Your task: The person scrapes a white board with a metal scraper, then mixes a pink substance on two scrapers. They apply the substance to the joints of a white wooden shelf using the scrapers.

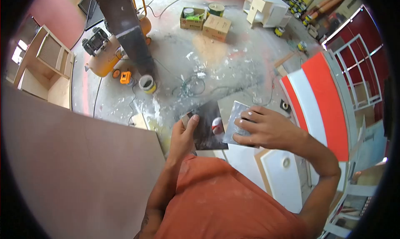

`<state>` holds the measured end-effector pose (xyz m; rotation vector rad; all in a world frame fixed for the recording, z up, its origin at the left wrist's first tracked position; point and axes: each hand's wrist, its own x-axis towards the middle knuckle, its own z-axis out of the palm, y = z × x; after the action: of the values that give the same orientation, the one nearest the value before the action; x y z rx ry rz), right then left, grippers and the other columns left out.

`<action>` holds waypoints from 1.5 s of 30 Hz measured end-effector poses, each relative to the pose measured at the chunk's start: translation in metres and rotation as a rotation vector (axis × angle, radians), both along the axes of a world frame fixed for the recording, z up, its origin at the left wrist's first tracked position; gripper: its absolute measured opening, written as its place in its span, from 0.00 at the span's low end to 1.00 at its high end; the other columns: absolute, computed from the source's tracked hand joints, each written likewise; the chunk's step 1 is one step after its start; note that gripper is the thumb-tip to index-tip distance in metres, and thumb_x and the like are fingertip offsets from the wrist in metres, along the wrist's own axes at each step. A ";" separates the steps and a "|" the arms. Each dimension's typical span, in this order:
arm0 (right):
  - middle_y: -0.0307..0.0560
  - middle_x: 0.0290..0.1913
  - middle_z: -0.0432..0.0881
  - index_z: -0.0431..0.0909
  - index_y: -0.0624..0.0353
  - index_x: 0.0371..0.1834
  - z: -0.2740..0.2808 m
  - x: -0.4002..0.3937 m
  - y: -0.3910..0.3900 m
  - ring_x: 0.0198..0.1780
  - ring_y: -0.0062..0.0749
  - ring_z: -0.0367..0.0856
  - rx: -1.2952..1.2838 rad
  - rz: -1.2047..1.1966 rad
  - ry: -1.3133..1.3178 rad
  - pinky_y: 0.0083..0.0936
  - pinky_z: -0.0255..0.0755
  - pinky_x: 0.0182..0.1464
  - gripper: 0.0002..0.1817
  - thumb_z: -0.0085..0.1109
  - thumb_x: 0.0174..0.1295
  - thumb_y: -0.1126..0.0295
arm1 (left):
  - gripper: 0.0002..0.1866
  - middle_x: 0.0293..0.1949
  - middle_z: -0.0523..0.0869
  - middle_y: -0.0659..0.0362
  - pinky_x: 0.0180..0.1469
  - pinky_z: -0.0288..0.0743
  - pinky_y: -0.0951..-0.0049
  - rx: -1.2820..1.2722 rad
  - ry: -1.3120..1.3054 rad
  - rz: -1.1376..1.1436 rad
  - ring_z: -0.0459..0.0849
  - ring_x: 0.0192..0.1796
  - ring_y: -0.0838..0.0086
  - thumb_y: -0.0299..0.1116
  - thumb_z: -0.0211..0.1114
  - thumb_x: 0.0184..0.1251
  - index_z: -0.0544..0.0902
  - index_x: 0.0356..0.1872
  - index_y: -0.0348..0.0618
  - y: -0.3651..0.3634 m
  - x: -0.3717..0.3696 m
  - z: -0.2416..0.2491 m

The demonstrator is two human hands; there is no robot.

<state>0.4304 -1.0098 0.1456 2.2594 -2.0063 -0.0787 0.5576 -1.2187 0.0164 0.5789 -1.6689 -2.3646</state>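
My left hand [182,135] grips the left edge of a dark square plate [207,130] smeared with grey and a dab of white-red filler [217,124]. My right hand [261,128] holds a flat metal scraper blade [235,121], fingers spread over it, its edge resting on the plate beside the filler. Both are held in front of my orange shirt, above the floor.
A large brown board [75,168] lies at the left. A yellow air compressor [104,55], a dark post [129,28], a small paint can [147,83], cardboard boxes [206,22] and white cabinet parts [266,9] stand on the spattered floor. Orange-and-white panels [321,97] are at the right.
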 end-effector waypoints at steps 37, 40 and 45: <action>0.43 0.56 0.73 0.80 0.44 0.50 -0.057 -0.732 0.166 0.62 0.42 0.70 -0.951 -0.952 -0.492 0.43 0.69 0.63 0.21 0.66 0.51 0.74 | 0.20 0.50 0.84 0.54 0.56 0.76 0.67 0.711 -0.284 -0.614 0.83 0.51 0.70 0.39 0.57 0.74 0.76 0.57 0.35 0.186 -0.896 0.040; 0.47 0.56 0.72 0.77 0.48 0.55 -0.102 -0.806 0.216 0.62 0.45 0.68 -0.789 -1.270 -0.412 0.39 0.66 0.65 0.26 0.66 0.49 0.77 | 0.20 0.49 0.84 0.55 0.56 0.76 0.68 0.578 -0.311 -0.607 0.83 0.50 0.69 0.38 0.57 0.74 0.76 0.59 0.35 0.217 -0.952 0.036; 0.46 0.53 0.77 0.73 0.60 0.56 -0.115 -0.887 0.263 0.55 0.37 0.78 -1.873 -1.619 -0.975 0.31 0.70 0.60 0.14 0.54 0.67 0.79 | 0.18 0.41 0.82 0.59 0.45 0.78 0.71 0.431 -0.083 -0.438 0.83 0.40 0.72 0.40 0.60 0.73 0.76 0.56 0.40 0.275 -1.082 0.015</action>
<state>-0.4569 -0.7467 0.0306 -0.6598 -1.7156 1.8227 -0.5246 -0.9437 0.0314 0.4071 -1.4331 -3.0945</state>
